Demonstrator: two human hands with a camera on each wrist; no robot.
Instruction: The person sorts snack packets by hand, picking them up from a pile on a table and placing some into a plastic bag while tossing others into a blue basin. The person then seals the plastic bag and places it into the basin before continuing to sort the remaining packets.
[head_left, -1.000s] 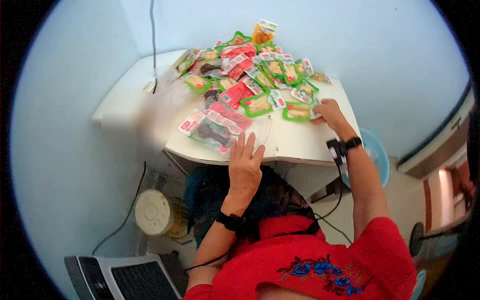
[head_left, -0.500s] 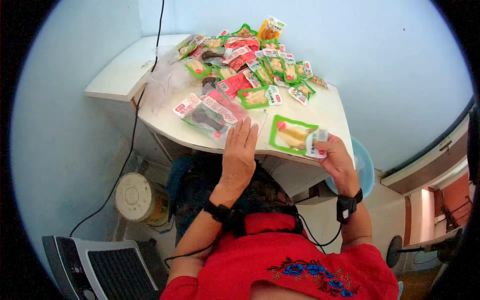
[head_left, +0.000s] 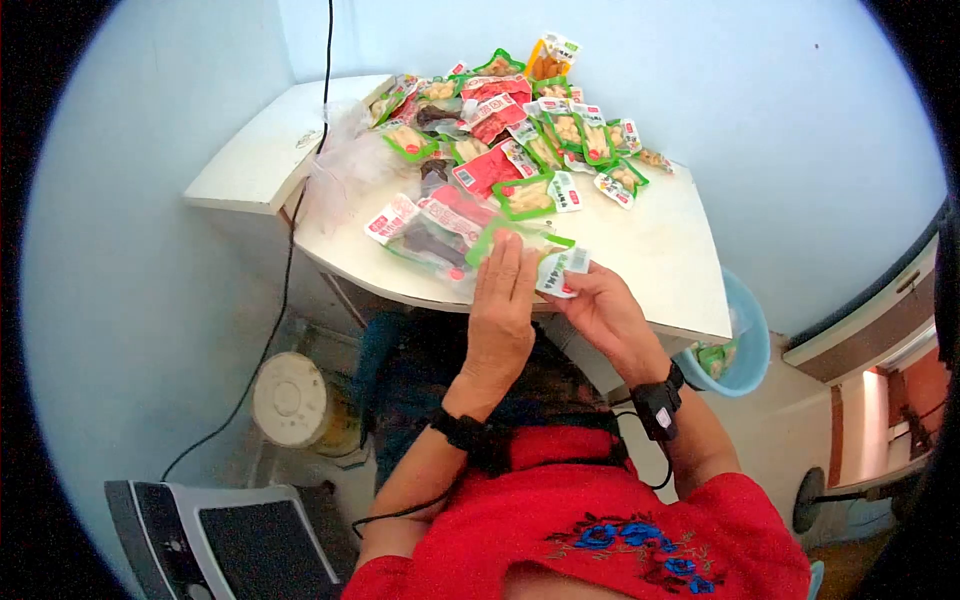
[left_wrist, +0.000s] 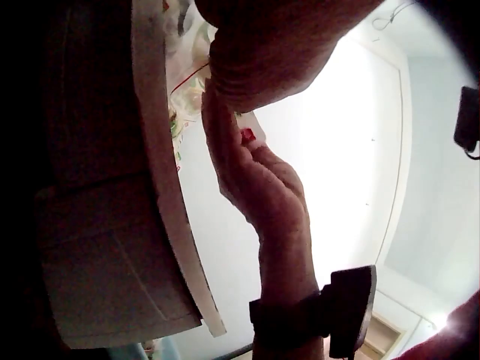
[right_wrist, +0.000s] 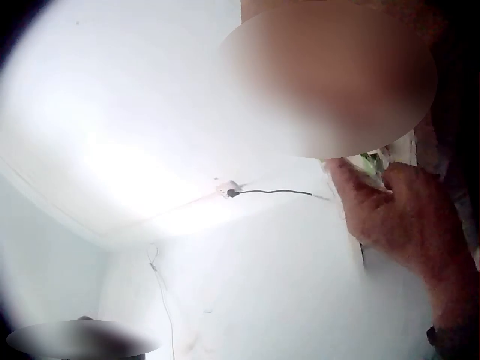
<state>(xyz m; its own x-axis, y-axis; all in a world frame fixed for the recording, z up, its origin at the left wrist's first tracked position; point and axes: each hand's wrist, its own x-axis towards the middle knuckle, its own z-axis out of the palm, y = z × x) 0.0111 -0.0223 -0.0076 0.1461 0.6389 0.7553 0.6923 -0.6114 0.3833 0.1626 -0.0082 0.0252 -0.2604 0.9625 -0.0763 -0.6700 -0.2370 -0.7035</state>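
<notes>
At the table's front edge the left hand (head_left: 503,318) lies with straight fingers over a green-edged food packet (head_left: 556,266) and the side of a clear bag. The right hand (head_left: 612,312) pinches the packet's white, printed end between thumb and fingers. Inside the clear bag (head_left: 425,240) are a dark piece and red-and-white packets. In the left wrist view the right hand (left_wrist: 262,180) holds a pale packet corner with a red mark (left_wrist: 248,136). The right wrist view shows the right hand (right_wrist: 405,217) beside a bit of green packaging (right_wrist: 370,161).
Many green, red and white packets (head_left: 490,170) are heaped at the back of the table (head_left: 660,250). A crumpled plastic bag (head_left: 345,165) lies at the left. Below are a blue basin (head_left: 752,350) with packets at right, a lidded bucket (head_left: 290,398) and a black cable (head_left: 270,330).
The right hand picked up the green-edged packet from the table's right side and brought it left, over to the clear bag's edge under the left fingers. The left hand stays near the bag.
</notes>
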